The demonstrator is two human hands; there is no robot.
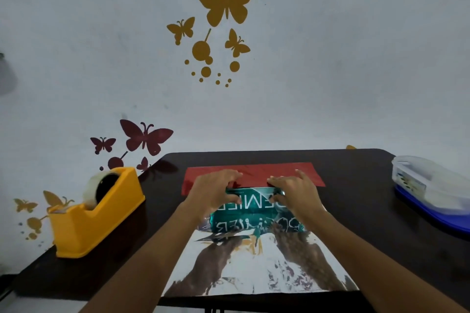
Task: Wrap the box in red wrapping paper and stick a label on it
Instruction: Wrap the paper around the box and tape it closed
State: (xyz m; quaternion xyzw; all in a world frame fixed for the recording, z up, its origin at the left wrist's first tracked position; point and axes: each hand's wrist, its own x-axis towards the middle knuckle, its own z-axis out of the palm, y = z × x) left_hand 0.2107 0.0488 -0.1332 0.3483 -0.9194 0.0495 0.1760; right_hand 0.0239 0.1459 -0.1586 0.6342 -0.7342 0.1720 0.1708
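Gripping the box (250, 201) from both ends, the person has it right in the middle of the worktop (356, 211). It is a teal box with large white lettering that reads upside down from here, and its glossy face catches the light. The left hand (213, 190) clamps the left end, its fingers (232, 176) curled over the far top edge and the thumb hooked onto the near face. The right hand (296, 192) does the same on the right end, though one finger is lifted toward the far side.

The box sits on the wrapping paper (254, 269), and that sheet shows two looks. Nearest the person it is a shiny silver surface mirroring both forearms and the teal lettering. Beyond the box a red strip lies flat, reaching toward the worktop's far edge. The near edge of the sheet lies just at the worktop's front rim.

Off to the left stands a yellow tape dispenser (99, 213) with a roll of clear tape seated in it, well apart from the paper. At the right edge sits a clear plastic container (429, 185) on a blue base. Behind it all is a pale wall with butterfly decals (226, 2) in mustard and dark red.
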